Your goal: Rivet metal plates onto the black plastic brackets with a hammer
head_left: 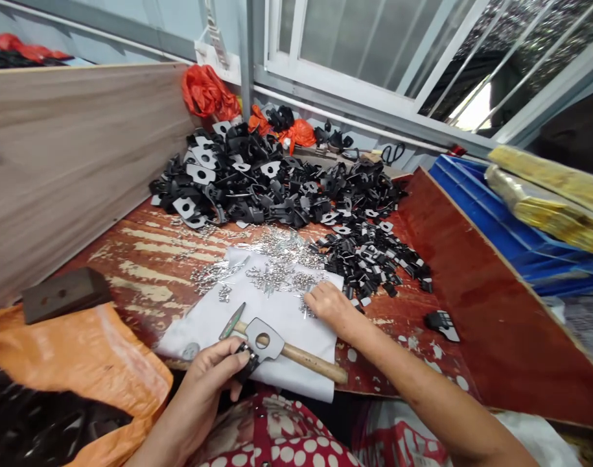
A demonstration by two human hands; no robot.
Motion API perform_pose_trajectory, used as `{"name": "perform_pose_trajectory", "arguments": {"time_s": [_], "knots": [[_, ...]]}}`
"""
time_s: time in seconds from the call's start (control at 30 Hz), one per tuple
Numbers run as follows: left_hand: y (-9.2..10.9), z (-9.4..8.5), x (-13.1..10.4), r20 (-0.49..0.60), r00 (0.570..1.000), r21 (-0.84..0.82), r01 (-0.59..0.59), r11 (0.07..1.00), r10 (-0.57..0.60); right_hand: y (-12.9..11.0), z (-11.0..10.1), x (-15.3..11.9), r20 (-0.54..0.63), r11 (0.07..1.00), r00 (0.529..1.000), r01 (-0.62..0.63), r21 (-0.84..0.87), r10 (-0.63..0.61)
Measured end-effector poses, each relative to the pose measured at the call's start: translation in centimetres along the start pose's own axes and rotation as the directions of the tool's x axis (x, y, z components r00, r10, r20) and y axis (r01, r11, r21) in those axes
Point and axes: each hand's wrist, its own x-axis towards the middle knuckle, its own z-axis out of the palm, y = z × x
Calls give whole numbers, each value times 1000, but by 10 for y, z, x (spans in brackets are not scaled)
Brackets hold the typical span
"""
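Note:
My left hand (213, 371), near the table's front edge, pinches a black part with a grey plate (271, 338) that has a round hole. The plate lies over a hammer (313, 362) with a wooden handle and a green head, on a white cloth (201, 327). Further right and forward, my right hand (328, 303) reaches down into small silver metal pieces (303, 280), fingertips bent together among them. What its fingertips hold, if anything, is too small to tell.
A large heap of black parts (277, 188) covers the back. Small black clips (369, 259) lie to the right. A wooden board (82, 149) and a red board (495, 292) flank the table. An orange bag (82, 363) is at the left, a blue crate (520, 233) at the right.

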Motion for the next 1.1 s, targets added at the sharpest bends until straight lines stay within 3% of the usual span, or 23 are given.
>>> {"name": "perform_pose_trajectory", "arguments": {"time_s": [0.23,0.33,0.47,0.6,0.7,0.77,0.97,1.1], "knots": [[14,-1,-2,-11,999,-210,-33,977,31,24,-4,-5,-131,993,987,-87,75,96],[17,2,-3,-41,997,-278,-68,958,59,26,-10,-12,-238,973,952,-154,175,193],[15,7,3,-53,994,-255,-103,961,93,-9,-32,-14,-399,871,853,-122,475,336],[12,8,8,-46,993,-250,-114,961,106,-73,-59,0,-428,756,855,65,651,294],[10,7,7,-33,994,-265,-112,958,107,-109,-65,15,-434,749,867,116,653,244],[10,6,5,-37,994,-286,-110,952,104,-121,-62,22,-429,750,873,122,651,230],[11,3,1,-40,994,-350,-107,931,100,-127,-55,25,-449,817,870,100,567,205],[4,3,3,-50,994,-389,-108,915,96,-138,-61,20,-494,940,868,125,316,50]]}}
